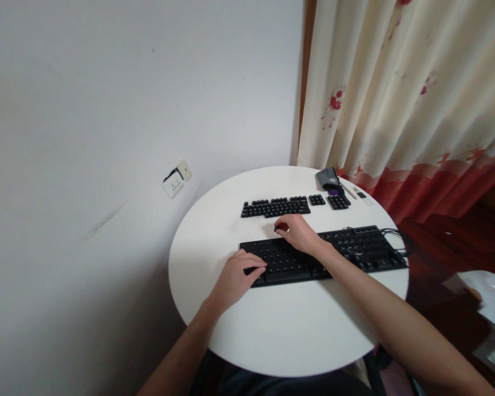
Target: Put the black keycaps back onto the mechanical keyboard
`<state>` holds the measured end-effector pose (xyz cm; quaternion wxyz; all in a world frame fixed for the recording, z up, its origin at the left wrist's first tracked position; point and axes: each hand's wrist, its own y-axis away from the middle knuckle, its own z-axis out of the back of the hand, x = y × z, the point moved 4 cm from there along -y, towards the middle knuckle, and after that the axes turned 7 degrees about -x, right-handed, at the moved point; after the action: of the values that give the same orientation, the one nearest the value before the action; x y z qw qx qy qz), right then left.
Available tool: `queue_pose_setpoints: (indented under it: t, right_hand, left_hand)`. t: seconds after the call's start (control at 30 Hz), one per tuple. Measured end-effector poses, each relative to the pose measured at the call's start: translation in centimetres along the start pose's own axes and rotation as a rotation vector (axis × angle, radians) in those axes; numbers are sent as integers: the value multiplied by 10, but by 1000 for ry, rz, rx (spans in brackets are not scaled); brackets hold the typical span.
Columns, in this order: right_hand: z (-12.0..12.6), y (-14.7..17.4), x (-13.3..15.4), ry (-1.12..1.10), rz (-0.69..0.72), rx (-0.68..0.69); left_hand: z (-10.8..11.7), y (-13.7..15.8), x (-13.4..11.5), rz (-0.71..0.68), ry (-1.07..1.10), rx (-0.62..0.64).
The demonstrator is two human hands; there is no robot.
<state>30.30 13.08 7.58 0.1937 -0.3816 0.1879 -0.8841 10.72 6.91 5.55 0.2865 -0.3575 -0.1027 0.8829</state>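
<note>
A black keyboard (289,267) lies on the white round table, many of its keys on the left and middle stripped of their caps. My left hand (237,274) rests over the keyboard's left end, thumb and fingertips drawn together; what lies between them is hidden. Above the keyboard's back edge, my right hand (297,232) pinches a small black keycap (276,229) between thumb and fingers. Just beyond that hand, rows of loose black keycaps (276,207) are laid out. Two smaller keycap groups, a short one (317,199) and a block (339,202), sit to their right.
A dark grey pouch (327,179) and a purple item (334,192) stand at the back right of the table (286,330). A cable (402,242) coils at the keyboard's right end. The wall with a socket (174,185) borders the left, a curtain (379,99) the right.
</note>
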Motion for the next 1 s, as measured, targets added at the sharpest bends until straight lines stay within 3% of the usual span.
queue_pose_setpoints:
  t: [0.3,0.63,0.83,1.0]
  right_hand:
    - [-4,1,-5,-14,-11,14]
    - [-3,4,8,-39,39,-9]
    - [-10,23,35,-84,31,86]
    - [-17,50,36,-120,-42,181]
  left_hand:
    - [-2,4,0,3,-7,3]
    - [-3,18,-10,-118,-129,-67]
    - [-2,30,-17,-99,-182,-142]
    - [-4,31,-10,-80,-146,-168]
